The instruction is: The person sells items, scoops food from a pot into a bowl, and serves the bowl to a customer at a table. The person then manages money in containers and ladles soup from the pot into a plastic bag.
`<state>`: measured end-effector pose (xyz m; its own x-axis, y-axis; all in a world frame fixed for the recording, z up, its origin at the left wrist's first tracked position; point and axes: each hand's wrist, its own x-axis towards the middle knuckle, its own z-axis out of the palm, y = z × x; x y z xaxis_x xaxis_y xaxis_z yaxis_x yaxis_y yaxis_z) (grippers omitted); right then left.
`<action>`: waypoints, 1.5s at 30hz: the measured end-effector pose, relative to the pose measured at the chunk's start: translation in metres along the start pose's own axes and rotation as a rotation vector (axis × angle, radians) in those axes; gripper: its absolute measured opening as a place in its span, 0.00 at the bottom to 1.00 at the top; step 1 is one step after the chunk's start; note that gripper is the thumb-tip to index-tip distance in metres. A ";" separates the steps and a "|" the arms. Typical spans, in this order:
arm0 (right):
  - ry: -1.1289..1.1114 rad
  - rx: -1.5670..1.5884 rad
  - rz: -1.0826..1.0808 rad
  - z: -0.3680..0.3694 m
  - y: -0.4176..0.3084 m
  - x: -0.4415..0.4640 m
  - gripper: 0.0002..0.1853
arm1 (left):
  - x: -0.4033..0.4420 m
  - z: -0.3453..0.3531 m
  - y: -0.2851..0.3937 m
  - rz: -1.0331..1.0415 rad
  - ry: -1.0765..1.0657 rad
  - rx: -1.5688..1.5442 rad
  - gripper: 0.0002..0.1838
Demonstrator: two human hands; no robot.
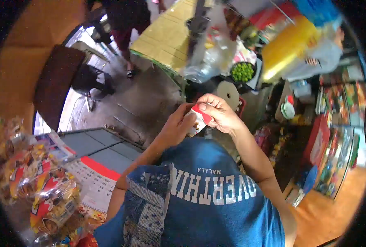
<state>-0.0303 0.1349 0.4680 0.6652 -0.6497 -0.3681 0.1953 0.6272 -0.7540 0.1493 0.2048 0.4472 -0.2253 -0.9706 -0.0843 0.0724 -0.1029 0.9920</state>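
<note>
Between my two hands, in front of my chest, is a small red and white packet (199, 119). My left hand (177, 125) is closed on its left side, with the fingers curled around the white part. At the red upper corner, my right hand (219, 113) pinches the packet between thumb and fingers. The two hands are close together, and they partly cover the packet. Whether the packet is torn or sealed cannot be made out. A blue shirt (216, 173) with white lettering and a patterned grey cloth (146, 206) are below the hands.
Snack packs (53, 189) and a calendar (94, 185) lie at the lower left. A yellow table (162, 39) stands ahead, near a bowl of green produce (242, 72). Shelves of goods (335, 156) are at the right. Another person (127, 24) stands beyond, near a dark chair (90, 80).
</note>
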 end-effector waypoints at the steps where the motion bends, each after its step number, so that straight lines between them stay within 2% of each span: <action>1: 0.009 0.035 -0.016 -0.012 0.001 -0.014 0.05 | 0.006 0.014 0.004 -0.091 -0.028 -0.036 0.24; 5: 0.215 -0.042 -0.053 -0.050 0.001 -0.071 0.07 | 0.022 0.071 0.007 -0.082 -0.181 -0.009 0.27; 7: 0.263 0.002 -0.134 -0.073 0.009 -0.093 0.07 | 0.028 0.105 0.011 -0.135 -0.117 0.033 0.37; 8: 0.284 0.021 -0.197 -0.084 0.010 -0.103 0.07 | 0.033 0.118 0.011 -0.136 -0.142 0.045 0.37; 10: 0.260 0.091 -0.228 -0.100 0.009 -0.127 0.08 | 0.039 0.141 0.006 0.174 -0.172 0.599 0.46; 11: 0.297 0.035 -0.257 -0.112 0.014 -0.136 0.08 | 0.042 0.153 0.005 0.176 -0.186 0.607 0.46; 13: 0.332 -0.013 -0.287 -0.131 0.015 -0.155 0.08 | 0.049 0.177 0.003 -0.053 -0.196 0.565 0.50; 17: 0.356 -0.042 -0.339 -0.153 0.010 -0.183 0.09 | 0.052 0.214 0.008 -0.057 -0.211 0.612 0.46; 19: 0.381 -0.024 -0.363 -0.159 0.010 -0.192 0.10 | 0.054 0.225 -0.001 0.264 -0.133 0.627 0.35; 21: 0.351 0.184 -0.341 -0.161 0.009 -0.198 0.10 | 0.056 0.230 -0.004 0.335 -0.146 0.604 0.32; 23: 0.389 0.143 -0.334 -0.159 0.009 -0.205 0.09 | 0.056 0.233 0.000 0.413 -0.151 0.585 0.30; 25: 0.423 0.108 -0.327 -0.155 0.012 -0.206 0.08 | 0.051 0.235 0.009 0.504 -0.218 0.724 0.31; 27: 0.378 0.118 -0.439 -0.148 0.021 -0.204 0.08 | 0.045 0.233 0.006 0.490 -0.210 0.689 0.32; 29: 0.382 0.160 -0.415 -0.135 0.020 -0.209 0.08 | 0.034 0.229 0.004 0.463 -0.219 0.649 0.32; 31: 0.395 0.193 -0.389 -0.122 0.022 -0.213 0.07 | 0.025 0.226 0.004 0.412 -0.131 0.549 0.32; 35: 0.346 0.095 -0.297 -0.105 0.030 -0.216 0.08 | 0.004 0.211 0.007 0.350 -0.155 0.500 0.31; 37: 0.421 0.075 -0.436 -0.091 0.038 -0.208 0.09 | -0.003 0.202 0.016 0.368 -0.211 0.690 0.34; 40: 0.507 -0.070 -0.437 -0.080 0.046 -0.206 0.09 | -0.011 0.191 0.007 0.430 -0.264 0.712 0.40; 43: 0.510 -0.209 -0.484 -0.074 0.052 -0.209 0.09 | -0.016 0.184 -0.005 0.540 -0.219 0.796 0.45; 45: 0.545 -0.288 -0.503 -0.068 0.051 -0.213 0.09 | -0.017 0.183 -0.006 0.546 -0.238 0.810 0.45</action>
<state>-0.2109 0.2754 0.4709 0.0860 -0.9908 -0.1042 0.1353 0.1152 -0.9841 -0.0247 0.2620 0.4593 -0.5534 -0.7628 0.3345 -0.4386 0.6082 0.6616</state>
